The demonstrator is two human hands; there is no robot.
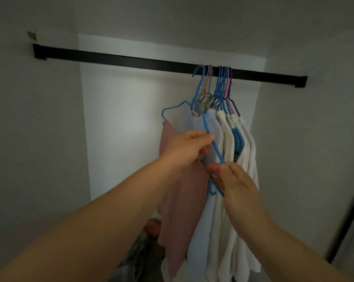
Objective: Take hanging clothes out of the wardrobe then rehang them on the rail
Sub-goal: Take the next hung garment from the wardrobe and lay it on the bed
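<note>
A black rail [131, 61] crosses the white wardrobe. Several hangers hook on its right part, carrying a pink garment [182, 200], a pale blue one [200, 231] and white ones [243, 159]. The nearest blue hanger [200, 92] hooks over the rail and tilts toward me, the pink garment on it. My left hand [186, 147] pinches that hanger's near arm between thumb and fingers. My right hand [231, 180] grips the same arm lower down at its end.
White wardrobe walls stand left and right, with the back panel [121, 129] behind. The left half of the rail is bare. Crumpled clothes [143, 251] lie on the wardrobe floor below. A dark door edge [346, 220] runs down the far right.
</note>
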